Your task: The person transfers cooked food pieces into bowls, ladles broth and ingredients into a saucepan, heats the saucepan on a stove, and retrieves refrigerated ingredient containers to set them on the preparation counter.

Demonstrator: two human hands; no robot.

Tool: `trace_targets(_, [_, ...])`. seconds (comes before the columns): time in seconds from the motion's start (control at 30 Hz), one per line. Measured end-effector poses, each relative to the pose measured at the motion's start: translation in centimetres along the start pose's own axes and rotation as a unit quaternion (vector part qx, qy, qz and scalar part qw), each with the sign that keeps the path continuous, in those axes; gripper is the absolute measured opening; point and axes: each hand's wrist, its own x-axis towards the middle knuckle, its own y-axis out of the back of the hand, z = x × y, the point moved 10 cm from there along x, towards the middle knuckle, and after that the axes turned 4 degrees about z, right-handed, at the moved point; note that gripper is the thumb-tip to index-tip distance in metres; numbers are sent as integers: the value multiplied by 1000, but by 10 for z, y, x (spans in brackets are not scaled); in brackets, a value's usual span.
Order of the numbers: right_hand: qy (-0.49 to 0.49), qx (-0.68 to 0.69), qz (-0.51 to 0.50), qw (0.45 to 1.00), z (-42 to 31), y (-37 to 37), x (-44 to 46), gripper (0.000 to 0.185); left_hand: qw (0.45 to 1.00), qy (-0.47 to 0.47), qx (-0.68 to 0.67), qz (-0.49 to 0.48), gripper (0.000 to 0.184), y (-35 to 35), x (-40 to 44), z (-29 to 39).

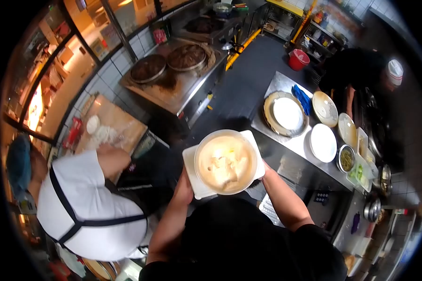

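In front of my body I carry a white rectangular tray (194, 180) with rounded corners, level between both hands. My left hand (184, 189) grips its left end, and my right hand (266, 171) grips its right end; the fingers underneath are mostly hidden. On the tray rests a round bowl (198, 169). Inside it is a pale, creamy, lumpy mass (227, 161), uneven on top, and I cannot tell what it is.
A co-worker in white (91, 201) bends over a floury board (126, 126) at left. Ahead is a stove with two round pans (186, 57). At right a steel counter (262, 121) bears bowls (322, 143); another person (356, 70) stands behind it. A red bucket (298, 59) sits on the floor.
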Motion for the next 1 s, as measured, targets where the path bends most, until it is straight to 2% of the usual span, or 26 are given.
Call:
trace_targets(0.03, [3,-7,5,1000,-18,-2,10,63,1000,-12,-6,-3,61,-11,15,11])
trace_targets(0.13, [14,-26,30,999,-76,-15,28,64,993,-44,103,-41,61,-55,55,45])
trace_targets(0.2, [22,-46,35,998,-113,-22,43,64,991,-50,122,-35,67,-74,86,66])
trace_targets(0.27, [38,-92,19,995,-137,-18,66,69,991,-38,132,-5,76,-63,109,71])
trace_targets(0.37, [24,-66,17,997,-154,6,114,75,993,-6,113,27,79,-61,154,85])
trace_targets(0.4, [37,-95,15,995,-166,12,129,81,995,-2,89,37,80,-63,171,90])
trace_targets(0.5, [82,-154,8,985,-207,16,163,83,986,-43,159,-14,78,-71,216,112])
trace_targets(0.63, [73,-129,35,988,-241,37,215,85,982,-39,184,-20,73,-70,288,132])
trace_targets(0.77, [71,-22,120,990,-305,29,233,69,986,0,167,-17,69,-73,376,147])
trace_targets(1.0, [123,135,45,982,-373,61,315,59,973,63,194,-106,66,-147,505,191])
